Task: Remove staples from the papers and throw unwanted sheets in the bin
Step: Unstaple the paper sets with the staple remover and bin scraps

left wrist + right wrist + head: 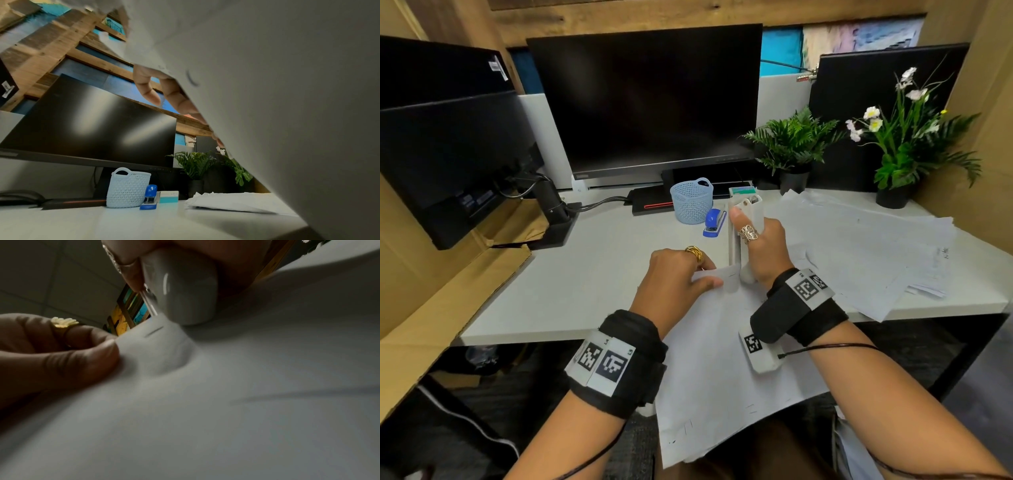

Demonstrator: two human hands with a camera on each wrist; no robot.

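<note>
Stapled papers (709, 359) hang off the desk's (585, 274) near edge over my lap. My left hand (674, 281) pinches their top corner beside a staple (154, 331). My right hand (763, 246) grips a white stapler (739, 233), its metal tip on that corner. Loose sheets (859, 246) lie right; a blue basket (691, 200) stands behind.

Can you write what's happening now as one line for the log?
left hand: pinches paper corner | right hand: grips white stapler, tip by staple | staple: still in
</note>
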